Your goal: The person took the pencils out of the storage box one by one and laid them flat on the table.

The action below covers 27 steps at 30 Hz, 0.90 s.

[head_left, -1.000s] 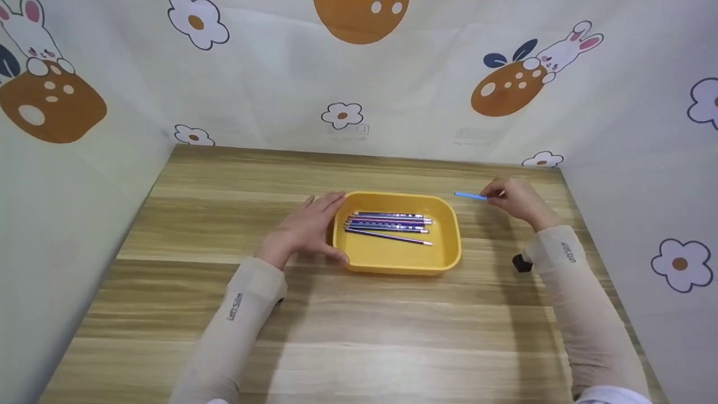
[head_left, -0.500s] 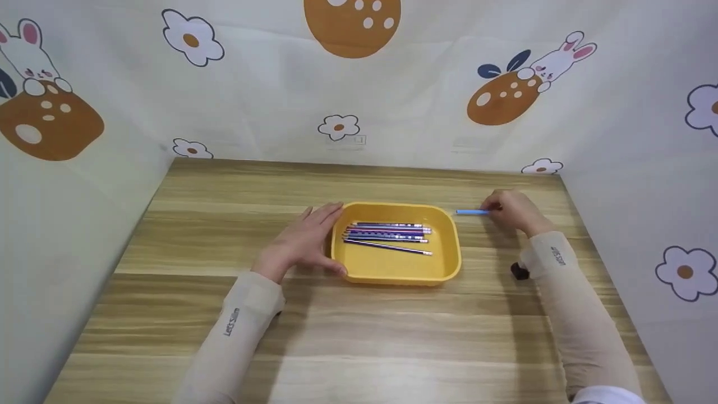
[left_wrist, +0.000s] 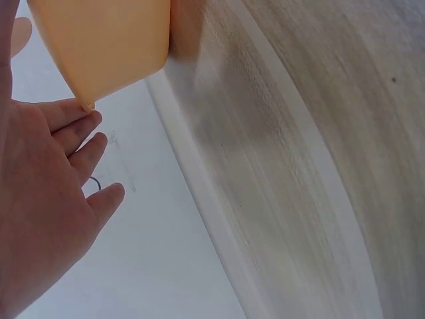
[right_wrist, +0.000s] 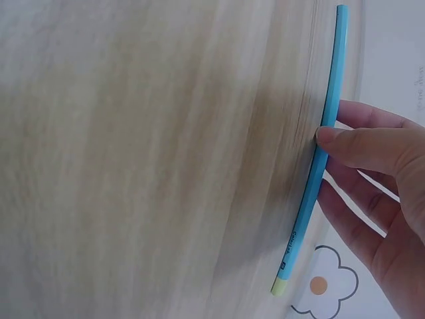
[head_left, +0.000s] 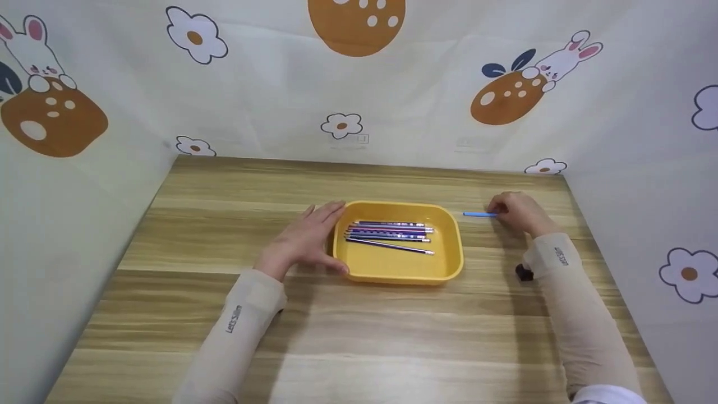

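A yellow rectangular box (head_left: 401, 266) stands mid-table, with several dark patterned pencils (head_left: 387, 231) lying in it, their white-tipped ends to the right. My left hand (head_left: 303, 238) touches the box's left end, the fingers at its far corner and the thumb at its near corner. In the left wrist view, straight fingertips (left_wrist: 93, 119) meet a corner of the box. Right of the box, my right hand (head_left: 519, 213) pinches a light-blue pencil (right_wrist: 312, 179) between thumb and fingers. This pencil has a pale yellow end and small printed lettering. Whether it touches the table is unclear.
The wood-grain table (head_left: 364, 348) is bounded by a back wall cloth (head_left: 269, 101) printed with rabbits and flowers. Similar cloth rises at the left and right sides. A small black object (head_left: 524, 273) sits under the right sleeve's cuff.
My right hand has come down slightly with the blue pencil, which now lies more level and a little farther right of the box. The left hand stays at the box; the head view has tilted.
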{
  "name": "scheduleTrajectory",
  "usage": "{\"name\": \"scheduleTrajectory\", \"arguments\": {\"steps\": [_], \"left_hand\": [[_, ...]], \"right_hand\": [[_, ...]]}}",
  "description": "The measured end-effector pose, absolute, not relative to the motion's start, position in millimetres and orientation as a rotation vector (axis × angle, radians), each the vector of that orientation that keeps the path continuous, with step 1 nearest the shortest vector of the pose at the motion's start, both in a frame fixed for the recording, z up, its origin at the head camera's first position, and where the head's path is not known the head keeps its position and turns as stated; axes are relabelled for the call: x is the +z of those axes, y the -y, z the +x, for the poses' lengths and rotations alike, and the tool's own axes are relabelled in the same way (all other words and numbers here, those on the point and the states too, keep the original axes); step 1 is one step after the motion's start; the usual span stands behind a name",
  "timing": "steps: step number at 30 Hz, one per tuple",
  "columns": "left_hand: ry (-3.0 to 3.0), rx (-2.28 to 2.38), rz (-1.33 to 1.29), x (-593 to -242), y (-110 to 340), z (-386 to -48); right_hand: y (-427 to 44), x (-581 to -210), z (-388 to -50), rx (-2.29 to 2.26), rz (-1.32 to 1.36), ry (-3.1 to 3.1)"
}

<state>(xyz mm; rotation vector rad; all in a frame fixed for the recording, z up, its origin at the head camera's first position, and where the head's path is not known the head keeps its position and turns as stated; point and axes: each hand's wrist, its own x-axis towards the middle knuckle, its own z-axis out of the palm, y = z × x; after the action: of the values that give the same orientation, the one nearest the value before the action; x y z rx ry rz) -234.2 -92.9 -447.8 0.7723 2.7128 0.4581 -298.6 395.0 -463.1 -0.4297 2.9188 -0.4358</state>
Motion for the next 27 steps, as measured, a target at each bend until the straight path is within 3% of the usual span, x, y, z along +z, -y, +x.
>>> {"name": "scheduleTrajectory", "arguments": {"steps": [14,27], "left_hand": [[-2.719,0.448,0.799,-447.5,93.1,-237.9],[-2.718,0.465,0.780,-449.5,92.6,-233.6]], "right_hand": [[-397.6,-458.8,-301.7,-0.433,-0.417,-2.952],[-384.9,-438.2,-294.1,-0.772,-0.372,-2.871]]}}
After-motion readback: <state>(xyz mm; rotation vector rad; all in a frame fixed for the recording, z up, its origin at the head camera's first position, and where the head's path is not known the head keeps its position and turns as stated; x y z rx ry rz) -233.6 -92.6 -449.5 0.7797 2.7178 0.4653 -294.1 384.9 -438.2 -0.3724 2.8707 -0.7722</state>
